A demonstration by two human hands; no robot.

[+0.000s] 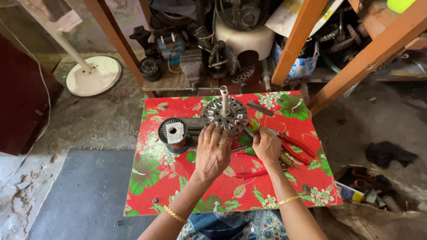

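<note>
Steadying the slotted round motor core (225, 116) is our left hand (212, 153), fingers spread and curled loosely over its near rim, resting there rather than clamping. The core sits on its upright shaft toward the far middle of the red flowered surface (178, 182), just right of a black wire spool (173, 133). Our right hand (267, 146) is closed around a yellow-green tool handle (255, 125), its tip at the core's right edge; what the tip meets we cannot tell. Red-handled pliers (291, 149) lie just beside that hand. We judge the work goes best if the left hand presses the core flat so it cannot turn, while the right keeps the tool low and guided along a slot, with fingertips clear of the sharp edges.
</note>
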